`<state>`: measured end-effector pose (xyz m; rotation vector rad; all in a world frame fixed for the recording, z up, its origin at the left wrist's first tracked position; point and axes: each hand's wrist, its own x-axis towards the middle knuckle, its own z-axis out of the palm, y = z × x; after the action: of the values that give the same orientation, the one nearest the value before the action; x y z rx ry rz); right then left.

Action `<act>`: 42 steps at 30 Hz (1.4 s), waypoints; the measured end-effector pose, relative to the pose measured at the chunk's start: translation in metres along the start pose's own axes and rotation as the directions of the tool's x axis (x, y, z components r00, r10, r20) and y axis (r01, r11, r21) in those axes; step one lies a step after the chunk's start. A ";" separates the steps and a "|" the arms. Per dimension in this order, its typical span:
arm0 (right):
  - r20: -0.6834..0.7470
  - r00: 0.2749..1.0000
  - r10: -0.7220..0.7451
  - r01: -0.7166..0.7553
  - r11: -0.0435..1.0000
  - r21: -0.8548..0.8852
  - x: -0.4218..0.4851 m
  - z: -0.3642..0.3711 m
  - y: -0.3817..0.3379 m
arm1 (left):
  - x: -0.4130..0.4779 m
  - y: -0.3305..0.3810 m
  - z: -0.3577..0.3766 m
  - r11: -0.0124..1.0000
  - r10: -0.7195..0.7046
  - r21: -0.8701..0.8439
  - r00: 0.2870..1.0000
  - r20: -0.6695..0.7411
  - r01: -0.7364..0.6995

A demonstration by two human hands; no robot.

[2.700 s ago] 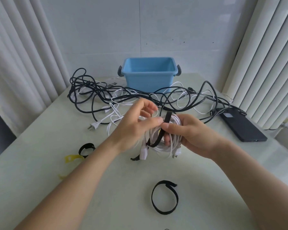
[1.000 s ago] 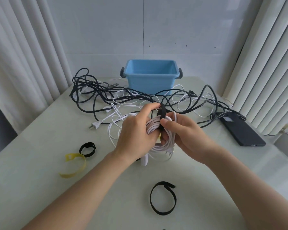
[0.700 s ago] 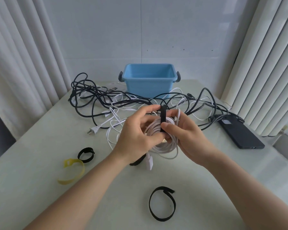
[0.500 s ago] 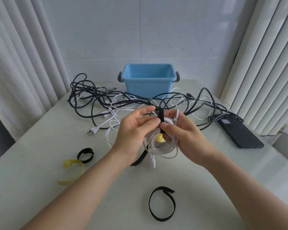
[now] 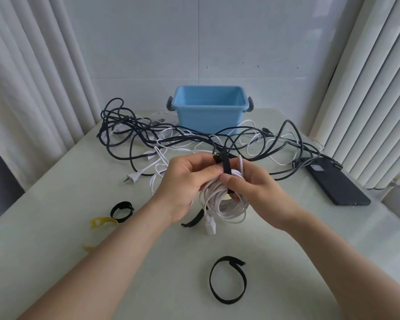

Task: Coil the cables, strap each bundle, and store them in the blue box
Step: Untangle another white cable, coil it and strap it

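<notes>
I hold a coiled white cable [image 5: 226, 205] above the middle of the table. A black strap [image 5: 226, 168] runs over the top of the coil; its loose tail [image 5: 192, 220] hangs below my left wrist. My left hand [image 5: 185, 181] pinches the strap's upper end with curled fingers. My right hand [image 5: 252, 188] grips the coil, with its thumb pressing the strap against the cable. A white plug [image 5: 210, 224] dangles under the coil. The blue box [image 5: 209, 108] stands at the back, with nothing visible inside it.
A tangle of black cables [image 5: 134, 130] and white cables [image 5: 252, 137] lies in front of the box. A black strap loop [image 5: 228, 282] lies near me; a small black loop [image 5: 121, 210] and a yellow strap [image 5: 99, 224] lie left. A black phone [image 5: 337, 184] rests at right.
The strap has been drawn up and over the coil, and my hands closed together on its top. Both hands and the bundle stay at the same spot above the table.
</notes>
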<state>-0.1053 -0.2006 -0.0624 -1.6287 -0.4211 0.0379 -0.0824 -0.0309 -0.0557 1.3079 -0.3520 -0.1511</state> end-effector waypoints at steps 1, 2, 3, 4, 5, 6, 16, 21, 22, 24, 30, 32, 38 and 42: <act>-0.005 1.000 -0.004 0.004 1.000 -0.017 0.000 0.000 0.000 | 0.000 0.000 0.001 0.999 0.017 0.029 0.999 -0.028 -0.016; -0.011 1.000 -0.009 0.009 0.999 -0.032 -0.001 0.001 -0.001 | 0.000 0.000 0.002 0.998 0.029 0.062 0.998 -0.063 -0.025; -0.016 1.000 -0.011 0.010 0.999 -0.046 -0.001 0.002 0.000 | 0.000 0.000 0.002 0.995 0.033 0.096 0.995 -0.097 -0.024; -0.018 1.000 -0.010 0.009 0.998 -0.059 -0.001 0.002 0.001 | 0.000 0.000 0.002 0.992 0.027 0.128 0.991 -0.129 -0.011; -0.016 1.000 -0.008 0.007 0.998 -0.068 -0.001 0.002 0.001 | 0.000 -0.001 0.002 0.988 0.013 0.152 0.988 -0.154 0.011; -0.007 1.000 -0.005 0.005 0.998 -0.069 -0.001 0.003 0.002 | 0.001 -0.001 0.001 0.985 -0.005 0.170 0.985 -0.171 0.034; 0.163 0.987 0.006 0.001 0.999 -0.042 -0.006 0.007 -0.007 | 0.003 -0.006 -0.007 0.930 0.132 0.355 0.988 -0.074 -0.098; 0.250 0.968 0.028 -0.037 0.999 0.029 -0.008 0.008 -0.013 | 0.000 -0.003 -0.002 0.947 0.136 0.297 0.990 -0.024 -0.123; 0.254 0.967 0.030 -0.038 0.999 0.027 -0.009 0.009 -0.014 | -0.001 -0.002 -0.002 0.949 0.142 0.290 0.989 -0.030 -0.128; 0.239 0.970 0.044 -0.047 0.999 0.007 -0.008 0.009 -0.013 | -0.002 -0.002 0.000 0.946 0.161 0.293 0.985 -0.058 -0.137; 0.210 0.975 0.069 -0.061 0.997 -0.044 -0.008 0.005 -0.011 | 0.000 -0.012 0.004 0.889 0.290 0.412 0.941 -0.175 -0.198; 0.201 0.976 0.080 -0.073 0.996 -0.042 -0.008 0.006 -0.011 | 0.002 -0.013 0.002 0.856 0.352 0.463 0.916 -0.194 -0.231; 0.217 0.971 0.100 -0.099 0.995 -0.018 -0.007 0.008 -0.008 | 0.001 -0.002 -0.004 0.867 0.167 0.454 0.979 0.120 -0.204; 0.270 0.958 0.102 -0.113 0.993 0.025 -0.008 0.008 -0.008 | -0.002 0.003 -0.003 0.916 0.049 0.353 0.929 0.366 -0.188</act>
<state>-0.1165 -0.1950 -0.0574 -1.6101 -0.5351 0.3504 -0.0834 -0.0268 -0.0538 1.6444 -0.7993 -0.2197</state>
